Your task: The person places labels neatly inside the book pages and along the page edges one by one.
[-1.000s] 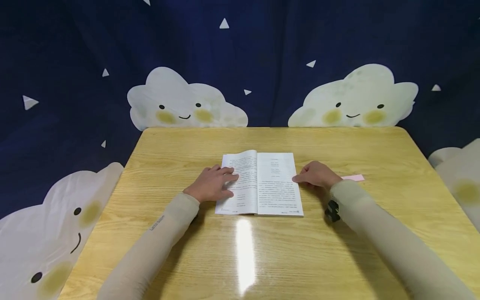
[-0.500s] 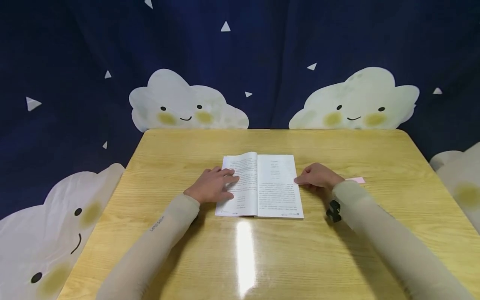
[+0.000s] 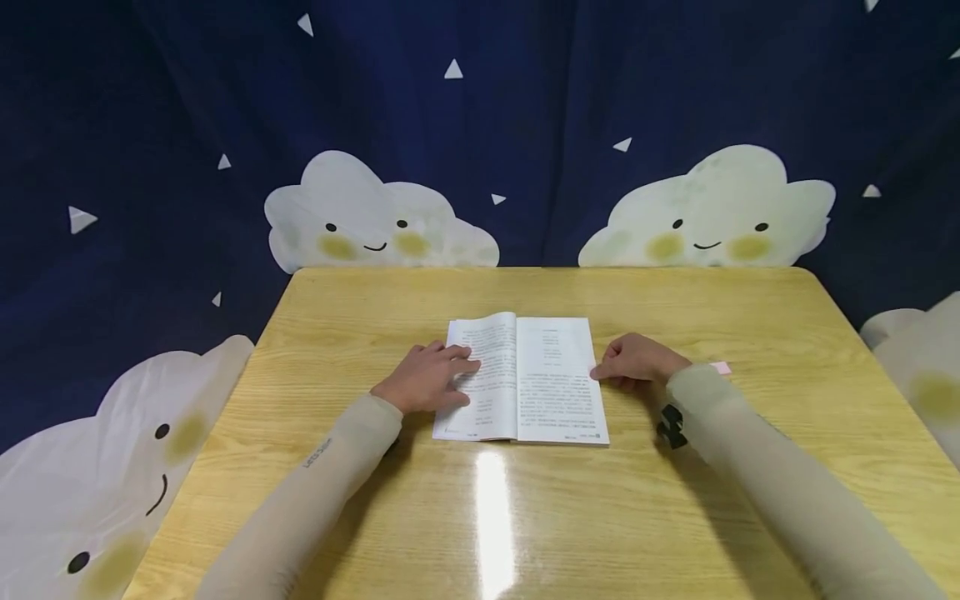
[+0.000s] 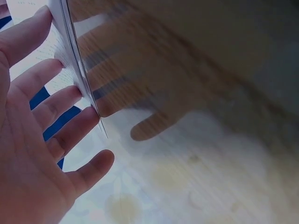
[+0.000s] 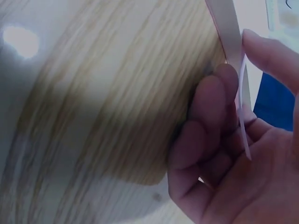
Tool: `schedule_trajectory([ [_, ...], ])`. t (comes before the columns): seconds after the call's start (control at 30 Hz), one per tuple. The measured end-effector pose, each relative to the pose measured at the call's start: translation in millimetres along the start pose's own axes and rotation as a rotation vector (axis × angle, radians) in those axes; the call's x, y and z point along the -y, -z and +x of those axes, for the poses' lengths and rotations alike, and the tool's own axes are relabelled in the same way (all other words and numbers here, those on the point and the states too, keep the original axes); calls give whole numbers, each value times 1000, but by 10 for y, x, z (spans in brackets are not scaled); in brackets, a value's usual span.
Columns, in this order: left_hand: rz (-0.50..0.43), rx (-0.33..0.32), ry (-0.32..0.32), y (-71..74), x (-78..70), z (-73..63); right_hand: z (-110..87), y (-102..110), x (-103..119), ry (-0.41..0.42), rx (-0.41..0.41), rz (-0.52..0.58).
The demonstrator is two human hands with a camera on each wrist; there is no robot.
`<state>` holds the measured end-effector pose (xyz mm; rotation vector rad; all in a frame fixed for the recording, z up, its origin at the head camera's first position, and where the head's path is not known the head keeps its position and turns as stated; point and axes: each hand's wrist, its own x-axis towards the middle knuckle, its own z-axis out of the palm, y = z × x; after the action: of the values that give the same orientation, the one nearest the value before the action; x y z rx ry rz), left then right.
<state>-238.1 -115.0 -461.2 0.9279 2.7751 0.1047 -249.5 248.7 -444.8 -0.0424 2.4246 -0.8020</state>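
Note:
An open book [image 3: 525, 379] lies flat in the middle of the wooden table [image 3: 675, 517]. My left hand [image 3: 435, 377] rests on its left page with straight, spread fingers. The left wrist view shows that hand [image 4: 42, 121] pressing against the book's edge [image 4: 70, 60]. My right hand [image 3: 637, 362] is at the book's right edge with its fingers curled. In the right wrist view my right hand [image 5: 233, 154] pinches a thin page edge [image 5: 231, 32] between thumb and fingers.
A small pink slip [image 3: 722, 367] lies on the table just behind my right wrist, partly hidden by the sleeve. A dark blue curtain with white cloud shapes [image 3: 375, 221] hangs around the table's back and sides.
The head view has tilted, so everything sits slightly lower in the frame. Both hands stay on the book. My right sleeve hides more of the pink slip.

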Motion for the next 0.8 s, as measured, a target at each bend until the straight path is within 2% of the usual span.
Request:
schedule_trajectory([
  [0.17, -6, 2, 2, 26, -15, -4, -47, -8, 30, -1, -29, -54],
  [0.33, -11, 7, -1, 21, -32, 7, -121, 66, 44, 19, 30, -85],
  [0.4, -12, 6, -2, 10, -33, 9, -168, 132, 44, 35, 28, -120],
  [0.53, -7, 7, -6, -13, -35, 14, -287, 277, -7, 19, -62, -187],
  [0.67, -8, -1, -3, -16, -37, 13, -411, 419, -124, 25, -157, -175],
  [0.8, -2, 6, 12, -4, -35, 2, -524, 526, -265, 59, -198, -171],
])
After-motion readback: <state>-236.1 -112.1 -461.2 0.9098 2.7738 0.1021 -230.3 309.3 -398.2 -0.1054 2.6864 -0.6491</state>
